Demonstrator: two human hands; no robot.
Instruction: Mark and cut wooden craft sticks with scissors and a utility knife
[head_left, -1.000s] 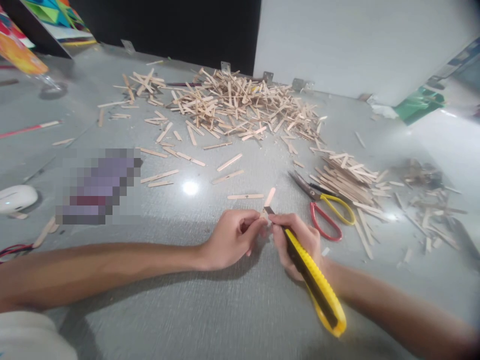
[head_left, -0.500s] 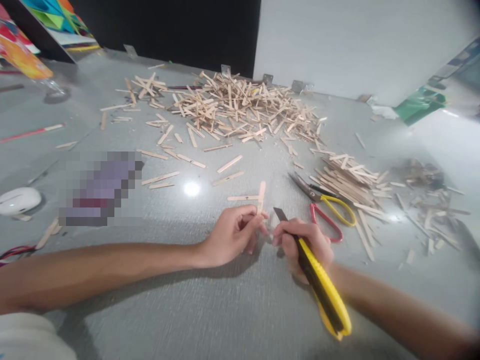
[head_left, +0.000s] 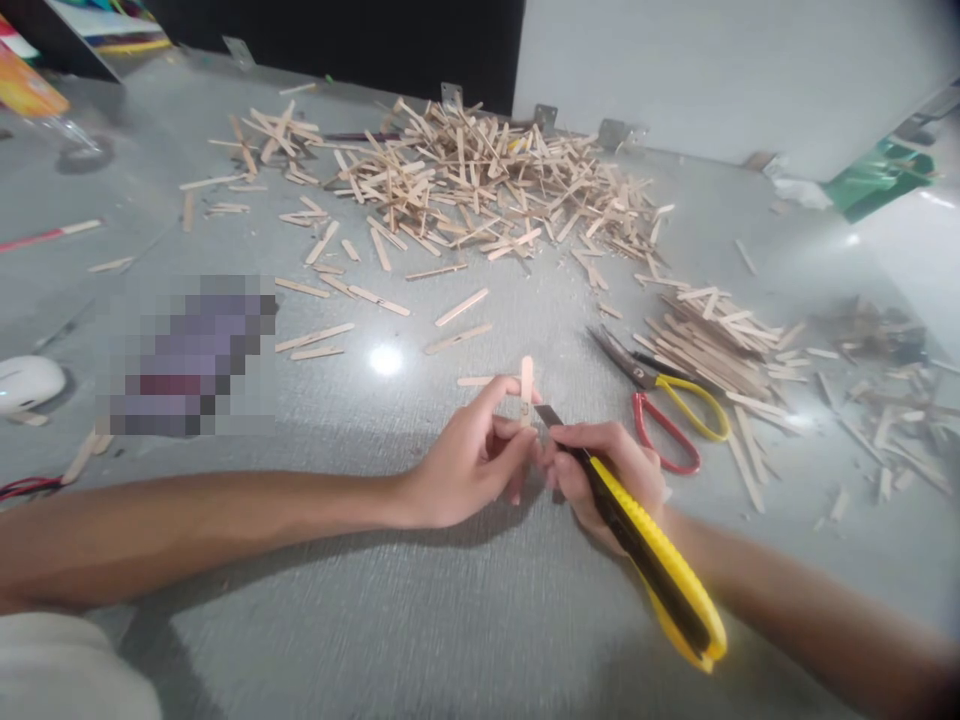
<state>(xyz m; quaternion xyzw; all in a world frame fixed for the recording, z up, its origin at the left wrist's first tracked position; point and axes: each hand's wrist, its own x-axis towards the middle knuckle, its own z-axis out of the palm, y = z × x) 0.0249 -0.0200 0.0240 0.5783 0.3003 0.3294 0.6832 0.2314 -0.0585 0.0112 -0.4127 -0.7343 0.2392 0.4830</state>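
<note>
Between the fingers of my left hand (head_left: 476,455) a short wooden craft stick (head_left: 526,380) stands upright, with a small dark mark low on its face. One finger reaches behind the stick. My right hand (head_left: 611,475) is closed round a yellow and black utility knife (head_left: 652,565), its handle slanting down to the right. The dark blade (head_left: 549,415) points up and left, close beside the stick's lower part; I cannot tell whether it touches. Just behind my left hand another stick (head_left: 480,381) lies flat on the table.
A large heap of craft sticks (head_left: 480,180) lies at the back. Scissors (head_left: 660,385) with red and yellow handles rest right of my hands, by a stack of sticks (head_left: 709,335). A blurred-out purple object (head_left: 195,350) and a white mouse (head_left: 30,385) lie left.
The knife blade has come closer to the stick, from apart to right beside it. My left index finger has stretched up behind the stick. The whole view has shifted slightly.
</note>
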